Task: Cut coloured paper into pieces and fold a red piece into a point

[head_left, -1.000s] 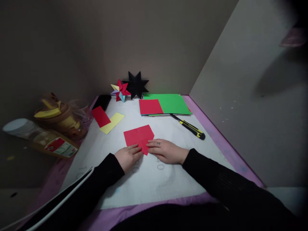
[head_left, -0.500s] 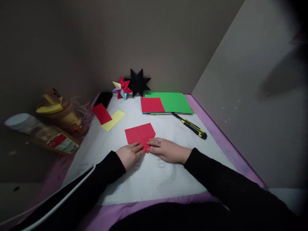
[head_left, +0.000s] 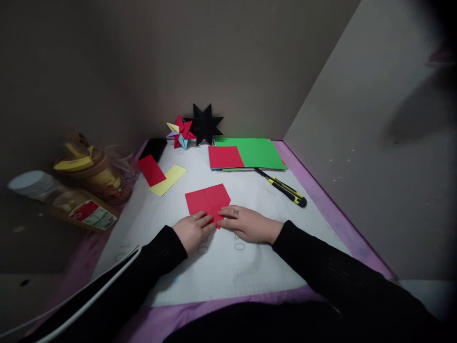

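A red sheet of paper [head_left: 207, 196] lies on the white board, its near corners folded in to a point towards me and a crease down its middle. My left hand [head_left: 193, 231] rests with outstretched fingers on the paper's near left edge. From the other side, my right hand [head_left: 248, 224] lays its extended fingers on the near right edge. The fingertips of both hands are close together by the point and hide part of the folds. Neither hand grips the sheet; both press it flat.
Beyond the paper lie a red strip [head_left: 152, 170], a yellow strip [head_left: 168, 181], a green paper stack [head_left: 262, 152] and a utility knife [head_left: 285, 190]. Folded stars, one multicoloured [head_left: 181, 132] and one black [head_left: 206, 124], stand at the wall. A bottle [head_left: 67, 202] and a cup [head_left: 93, 171] are left.
Hardly anything differs. Both hands keep their places on the red paper, and the whole view has shifted very slightly.
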`<state>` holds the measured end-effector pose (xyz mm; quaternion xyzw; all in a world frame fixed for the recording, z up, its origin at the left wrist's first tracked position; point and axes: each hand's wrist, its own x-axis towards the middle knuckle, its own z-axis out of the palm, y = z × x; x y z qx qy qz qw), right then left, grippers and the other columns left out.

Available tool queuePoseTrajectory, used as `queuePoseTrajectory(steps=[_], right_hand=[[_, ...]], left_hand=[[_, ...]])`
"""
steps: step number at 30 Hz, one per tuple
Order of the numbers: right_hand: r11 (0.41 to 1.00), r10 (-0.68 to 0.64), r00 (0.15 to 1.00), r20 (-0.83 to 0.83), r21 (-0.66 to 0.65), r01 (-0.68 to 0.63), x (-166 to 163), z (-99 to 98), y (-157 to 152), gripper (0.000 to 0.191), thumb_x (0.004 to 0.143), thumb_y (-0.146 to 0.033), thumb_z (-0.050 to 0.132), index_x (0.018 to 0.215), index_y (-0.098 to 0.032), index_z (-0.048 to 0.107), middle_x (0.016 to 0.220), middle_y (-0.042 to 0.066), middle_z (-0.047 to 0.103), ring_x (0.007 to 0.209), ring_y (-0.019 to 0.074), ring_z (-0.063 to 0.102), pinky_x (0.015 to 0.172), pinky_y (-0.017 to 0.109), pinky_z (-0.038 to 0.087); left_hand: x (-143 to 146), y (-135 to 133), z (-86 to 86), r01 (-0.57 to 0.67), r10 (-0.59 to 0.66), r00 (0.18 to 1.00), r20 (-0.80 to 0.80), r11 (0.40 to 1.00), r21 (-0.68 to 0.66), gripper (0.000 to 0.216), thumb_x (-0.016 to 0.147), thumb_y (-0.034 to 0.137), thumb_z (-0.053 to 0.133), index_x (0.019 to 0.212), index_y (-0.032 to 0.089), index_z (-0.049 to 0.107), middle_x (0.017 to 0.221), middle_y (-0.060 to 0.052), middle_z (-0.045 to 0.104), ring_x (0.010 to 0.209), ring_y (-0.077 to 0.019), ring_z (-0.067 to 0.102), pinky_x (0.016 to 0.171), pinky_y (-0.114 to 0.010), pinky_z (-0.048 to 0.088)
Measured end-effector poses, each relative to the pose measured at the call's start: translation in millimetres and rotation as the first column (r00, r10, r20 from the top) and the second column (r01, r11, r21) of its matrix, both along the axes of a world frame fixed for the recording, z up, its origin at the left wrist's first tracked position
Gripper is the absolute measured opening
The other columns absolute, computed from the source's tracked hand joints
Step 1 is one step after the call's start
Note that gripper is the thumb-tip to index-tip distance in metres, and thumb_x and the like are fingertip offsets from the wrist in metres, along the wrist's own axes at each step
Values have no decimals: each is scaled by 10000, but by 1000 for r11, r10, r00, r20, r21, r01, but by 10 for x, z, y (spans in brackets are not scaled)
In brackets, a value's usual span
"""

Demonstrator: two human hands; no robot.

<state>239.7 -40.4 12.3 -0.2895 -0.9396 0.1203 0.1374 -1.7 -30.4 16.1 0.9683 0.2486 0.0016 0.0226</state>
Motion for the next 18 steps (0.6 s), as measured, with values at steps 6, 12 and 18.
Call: queuePoseTrajectory(steps=[6,12,18], right_hand=[[998,-55,994,-98,-12,54,9,-2,6,360,852,-127,412,1195,-170,512,1186,117,548,1121,188,467,942,416,403],[998,-10,999,34,67,8,19,-6,3,406,850,-164,457,1238,-269,510,1207,109,519,1099,214,447,922,437,379],[997,-11,999,51,77,7,21,-32,-4,431,838,-145,465,1238,-295,516,1246,101,500,1144,222,411,934,434,356]], left_hand=[[5,45,-62,-3,4,1000,15,999,-33,434,789,132,475,1220,149,526,1249,-126,540,1152,-270,476,927,-404,434],[14,80,-20,-136,137,989,49,990,-28,433,775,100,454,1193,153,553,1188,-107,578,1047,-232,530,878,-353,454],[76,-35,231,-350,361,928,-96,930,110,333,825,82,357,979,112,651,990,-164,618,909,-272,552,699,-407,446]])
